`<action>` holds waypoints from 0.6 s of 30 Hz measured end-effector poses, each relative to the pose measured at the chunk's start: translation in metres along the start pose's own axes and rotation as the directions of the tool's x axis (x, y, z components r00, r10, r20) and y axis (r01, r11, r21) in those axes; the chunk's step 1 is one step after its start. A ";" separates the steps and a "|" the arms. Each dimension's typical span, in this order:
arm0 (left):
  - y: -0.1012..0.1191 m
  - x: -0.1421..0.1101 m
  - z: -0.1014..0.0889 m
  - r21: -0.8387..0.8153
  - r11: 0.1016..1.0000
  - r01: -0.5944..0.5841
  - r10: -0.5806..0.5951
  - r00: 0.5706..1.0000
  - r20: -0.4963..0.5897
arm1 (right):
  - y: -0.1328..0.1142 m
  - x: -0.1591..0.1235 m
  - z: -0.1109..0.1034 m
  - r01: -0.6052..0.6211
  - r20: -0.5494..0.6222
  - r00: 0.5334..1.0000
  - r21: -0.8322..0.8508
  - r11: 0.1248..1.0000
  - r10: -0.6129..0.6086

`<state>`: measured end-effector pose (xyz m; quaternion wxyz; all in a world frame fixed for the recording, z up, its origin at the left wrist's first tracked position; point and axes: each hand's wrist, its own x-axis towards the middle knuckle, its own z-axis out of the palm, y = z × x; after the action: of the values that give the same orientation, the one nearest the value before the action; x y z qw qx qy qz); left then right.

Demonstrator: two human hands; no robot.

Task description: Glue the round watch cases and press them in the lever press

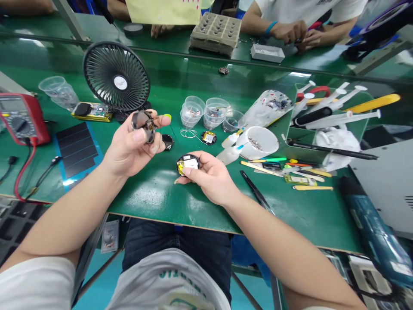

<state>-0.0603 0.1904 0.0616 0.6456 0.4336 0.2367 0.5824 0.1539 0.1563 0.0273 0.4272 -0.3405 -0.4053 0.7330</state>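
The left hand's (135, 148) fingers (139, 136) pinch a dark round watch shell (144, 126) at about 1 o'clock, while the right hand (211, 178) clenches an open watch body (187, 164) at its 10 o'clock (yellow battery (180, 167) showing, pretty neat).

Green workbench (155, 204), another green bench beyond (97, 29), teal floor (95, 288) below

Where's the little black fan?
In the head view, the black desk fan stands on the green workbench, left of centre, just behind the left hand and beside a clear plastic cup.
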 end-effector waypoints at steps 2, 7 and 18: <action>0.002 0.000 -0.001 0.003 1.000 -0.017 0.017 1.000 -0.024 | -0.001 -0.001 0.001 -0.059 0.034 0.998 0.008 0.998 0.059; 0.009 -0.001 -0.006 0.123 0.991 -0.046 0.057 0.995 -0.085 | -0.004 -0.003 0.001 -0.116 0.116 0.986 -0.022 0.993 0.118; 0.018 0.002 -0.014 0.280 0.954 -0.107 0.149 0.980 -0.134 | -0.007 -0.007 -0.004 -0.283 0.265 0.914 -0.123 0.951 0.307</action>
<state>-0.0814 0.1952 0.0694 0.5207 0.4862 0.3348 0.6168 0.1628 0.1532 0.0323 0.2355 -0.3075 -0.4353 0.8127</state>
